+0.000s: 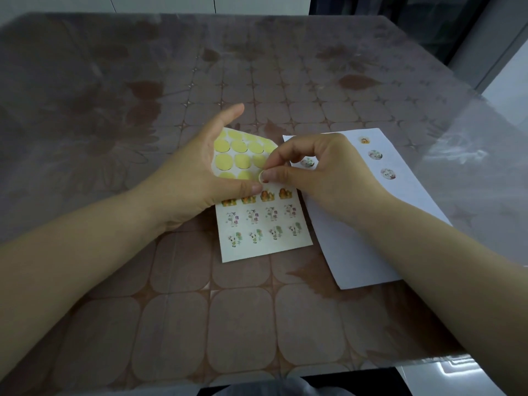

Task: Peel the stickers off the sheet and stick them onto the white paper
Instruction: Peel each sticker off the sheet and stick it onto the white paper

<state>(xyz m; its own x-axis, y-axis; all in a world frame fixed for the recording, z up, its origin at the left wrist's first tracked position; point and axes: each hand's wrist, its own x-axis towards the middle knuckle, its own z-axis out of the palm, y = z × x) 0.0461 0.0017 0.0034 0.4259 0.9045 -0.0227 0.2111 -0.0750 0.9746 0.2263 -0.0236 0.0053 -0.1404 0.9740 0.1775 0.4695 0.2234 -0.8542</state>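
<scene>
The sticker sheet (pixel 265 224) lies mid-table; its upper rows are bare yellow circles, its lower rows hold small cartoon stickers. My left hand (pixel 200 172) presses on the sheet's left side, thumb flat on it and fingers spread upward. My right hand (pixel 323 172) pinches a small round sticker (pixel 260 176) between thumb and forefinger, lifting it from the sheet's middle. The white paper (pixel 380 224) lies to the right, partly under my right wrist. It carries three stickers in a column (pixel 375 154) and one more (pixel 307 162) near my right knuckles.
The table (pixel 257 67) has a brown patterned cloth under a clear cover. Its right edge (pixel 485 115) runs diagonally near the paper, and the near edge lies just below my forearms. A white floor shows beyond the right side.
</scene>
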